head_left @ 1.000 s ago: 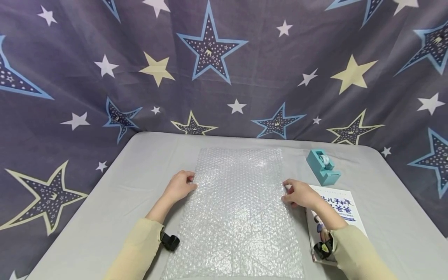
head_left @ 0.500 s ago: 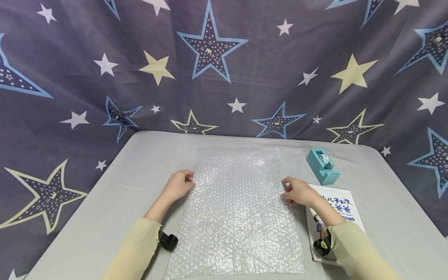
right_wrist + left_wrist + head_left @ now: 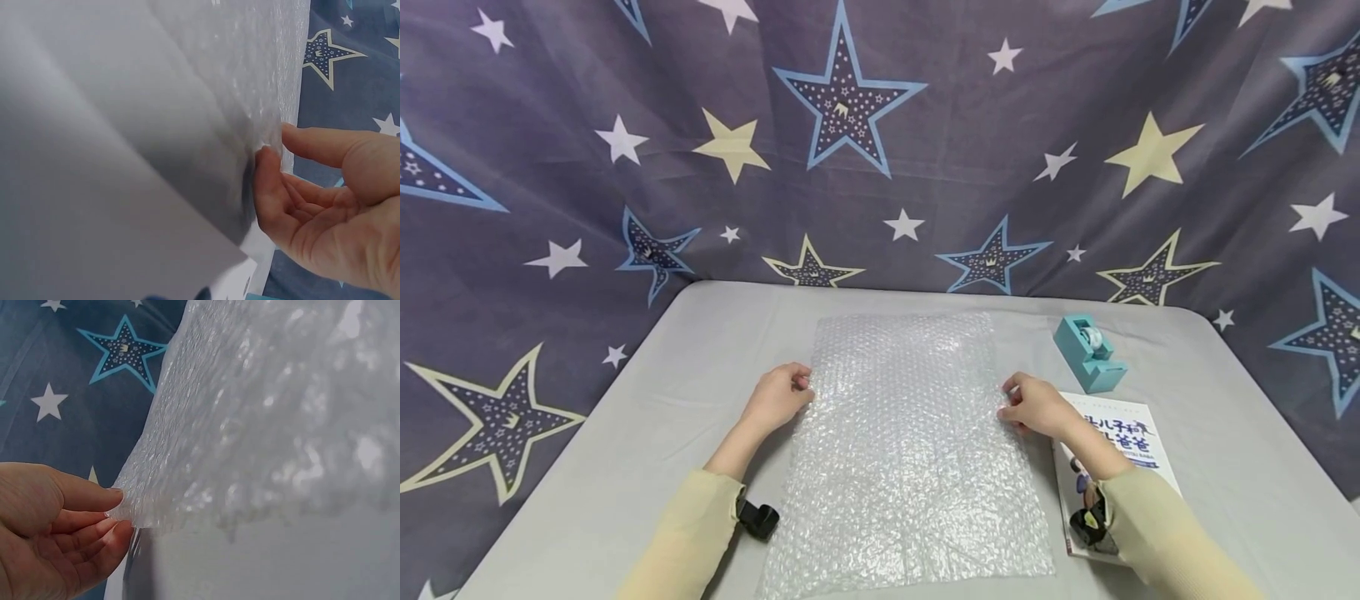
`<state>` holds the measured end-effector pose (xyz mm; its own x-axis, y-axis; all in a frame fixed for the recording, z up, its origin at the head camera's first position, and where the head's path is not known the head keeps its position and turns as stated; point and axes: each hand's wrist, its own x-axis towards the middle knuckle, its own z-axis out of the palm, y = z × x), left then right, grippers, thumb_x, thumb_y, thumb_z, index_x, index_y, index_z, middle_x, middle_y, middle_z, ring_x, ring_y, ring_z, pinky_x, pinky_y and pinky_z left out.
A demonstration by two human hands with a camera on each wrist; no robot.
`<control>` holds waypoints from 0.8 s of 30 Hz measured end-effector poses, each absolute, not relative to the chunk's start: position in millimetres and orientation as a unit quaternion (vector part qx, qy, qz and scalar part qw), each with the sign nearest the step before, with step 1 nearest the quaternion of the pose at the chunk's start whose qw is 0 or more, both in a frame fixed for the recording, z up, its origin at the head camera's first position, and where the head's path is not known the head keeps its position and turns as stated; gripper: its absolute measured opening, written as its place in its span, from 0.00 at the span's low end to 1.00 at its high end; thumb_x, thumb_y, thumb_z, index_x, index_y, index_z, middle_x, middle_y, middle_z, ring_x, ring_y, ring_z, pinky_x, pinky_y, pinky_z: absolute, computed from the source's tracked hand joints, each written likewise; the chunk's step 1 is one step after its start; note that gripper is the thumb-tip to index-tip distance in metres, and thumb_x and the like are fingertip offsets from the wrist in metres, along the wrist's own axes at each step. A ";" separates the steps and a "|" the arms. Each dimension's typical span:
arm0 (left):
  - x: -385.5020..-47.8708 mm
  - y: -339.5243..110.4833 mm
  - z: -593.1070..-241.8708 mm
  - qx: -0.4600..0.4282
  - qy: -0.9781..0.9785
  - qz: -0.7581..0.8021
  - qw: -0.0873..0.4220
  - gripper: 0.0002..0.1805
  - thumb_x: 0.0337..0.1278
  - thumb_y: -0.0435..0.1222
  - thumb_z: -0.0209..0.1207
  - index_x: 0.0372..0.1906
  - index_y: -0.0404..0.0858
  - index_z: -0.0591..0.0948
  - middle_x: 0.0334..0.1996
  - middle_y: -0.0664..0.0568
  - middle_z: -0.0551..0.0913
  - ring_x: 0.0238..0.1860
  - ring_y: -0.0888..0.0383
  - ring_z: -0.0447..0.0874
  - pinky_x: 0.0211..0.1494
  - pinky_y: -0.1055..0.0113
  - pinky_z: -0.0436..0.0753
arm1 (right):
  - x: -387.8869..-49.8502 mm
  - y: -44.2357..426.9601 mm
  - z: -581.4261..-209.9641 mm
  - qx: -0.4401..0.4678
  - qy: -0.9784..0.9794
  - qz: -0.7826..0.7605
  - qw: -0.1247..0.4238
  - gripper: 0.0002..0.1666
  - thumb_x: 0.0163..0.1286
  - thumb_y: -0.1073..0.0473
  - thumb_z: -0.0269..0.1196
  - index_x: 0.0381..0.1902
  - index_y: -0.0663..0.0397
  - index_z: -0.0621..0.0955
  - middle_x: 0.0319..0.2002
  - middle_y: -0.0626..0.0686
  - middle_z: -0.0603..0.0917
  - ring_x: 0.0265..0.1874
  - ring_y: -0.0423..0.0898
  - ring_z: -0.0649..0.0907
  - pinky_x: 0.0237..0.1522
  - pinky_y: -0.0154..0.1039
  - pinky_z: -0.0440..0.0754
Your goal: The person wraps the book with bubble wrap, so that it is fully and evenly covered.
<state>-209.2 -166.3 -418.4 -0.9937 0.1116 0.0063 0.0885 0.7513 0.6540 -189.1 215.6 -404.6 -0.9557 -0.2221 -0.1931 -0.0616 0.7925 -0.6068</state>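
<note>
A clear sheet of bubble wrap (image 3: 910,450) lies lengthwise on the grey table. At its left edge my left hand (image 3: 777,397) pinches the film between thumb and fingers; the left wrist view shows the bubble wrap (image 3: 250,425) caught at the fingertips of that hand (image 3: 62,531). Opposite, my right hand (image 3: 1037,406) pinches the right edge, and in the right wrist view the thumb and index finger of this hand (image 3: 331,194) meet on the film's border. A white book (image 3: 1138,467) with blue characters lies under my right forearm, partly covered by it.
A teal tape dispenser (image 3: 1088,358) with a roll in it stands behind the book at the right. Behind the grey table (image 3: 700,367) hangs a dark curtain (image 3: 970,150) printed with stars.
The bubble wrap has shifted slightly; its far edge has gone a little left. Both hands keep their pinch on its sides and have barely moved.
</note>
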 end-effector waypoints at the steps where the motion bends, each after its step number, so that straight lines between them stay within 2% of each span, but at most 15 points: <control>1: -209.2 -166.7 -418.3 0.052 0.935 0.349 0.017 0.20 0.49 0.31 0.59 0.50 0.28 0.75 0.36 0.46 0.80 0.30 0.58 0.78 0.33 0.66 0.78 | -189.6 215.1 -404.6 -0.073 0.938 -0.312 0.128 0.25 0.57 0.63 0.62 0.49 0.71 0.69 0.27 0.55 0.77 0.17 0.43 0.78 0.22 0.35 0.73; 10: -207.8 -168.0 -420.1 0.041 0.929 0.367 0.012 0.17 0.51 0.30 0.58 0.49 0.29 0.75 0.34 0.44 0.79 0.25 0.59 0.78 0.28 0.69 0.79 | -193.9 213.5 -405.6 -0.063 0.940 -0.312 0.121 0.24 0.58 0.63 0.62 0.50 0.69 0.70 0.29 0.56 0.77 0.18 0.42 0.77 0.22 0.35 0.74; 18: -206.5 -172.1 -423.7 0.041 0.924 0.380 0.003 0.15 0.53 0.29 0.56 0.47 0.28 0.76 0.32 0.44 0.78 0.23 0.59 0.79 0.27 0.70 0.80 | -197.3 211.5 -403.9 -0.082 0.941 -0.307 0.114 0.24 0.58 0.63 0.61 0.50 0.70 0.70 0.24 0.54 0.76 0.16 0.41 0.75 0.25 0.36 0.71; 24: -205.0 -176.0 -425.9 0.033 0.923 0.384 0.004 0.14 0.53 0.29 0.56 0.46 0.29 0.76 0.31 0.46 0.78 0.22 0.60 0.78 0.25 0.72 0.79 | -200.5 210.0 -403.3 -0.099 0.940 -0.305 0.116 0.25 0.56 0.66 0.60 0.51 0.70 0.70 0.30 0.55 0.78 0.18 0.40 0.76 0.25 0.35 0.73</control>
